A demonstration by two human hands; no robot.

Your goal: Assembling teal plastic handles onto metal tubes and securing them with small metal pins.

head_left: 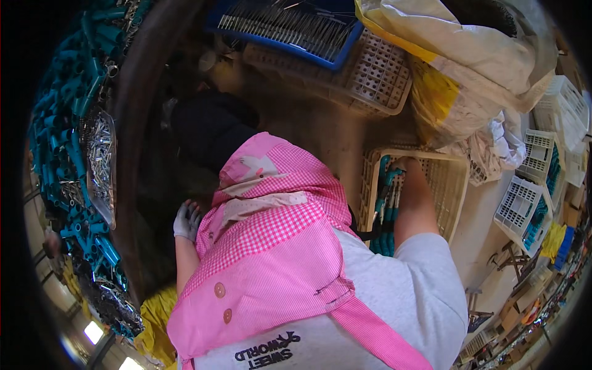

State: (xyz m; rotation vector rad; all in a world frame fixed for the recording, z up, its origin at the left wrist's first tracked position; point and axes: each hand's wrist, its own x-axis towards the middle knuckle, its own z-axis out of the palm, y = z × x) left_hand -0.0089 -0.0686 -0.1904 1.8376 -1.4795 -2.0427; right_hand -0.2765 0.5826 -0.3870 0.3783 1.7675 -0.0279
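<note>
My left hand (187, 221), in a pale glove with bare fingertips, rests beside my pink checked apron (271, 240). Its fingers are stretched out and hold nothing. To the right, my right arm reaches down into a cream plastic crate (453, 185). My right hand (405, 164) is at the crate's far side, right by several teal plastic parts with metal pieces (387, 197) that lie along the crate's left side. The right hand's fingers are mostly hidden, so any grip does not show.
Left is a heap of teal tube-like parts (77, 160) with a clear tray of small metal pins (102, 163). Ahead, a blue tray of thin metal rods (336, 58) sits on a perforated crate (382, 80). A white-and-yellow sack (456, 68) and white crates (518, 206) stand right.
</note>
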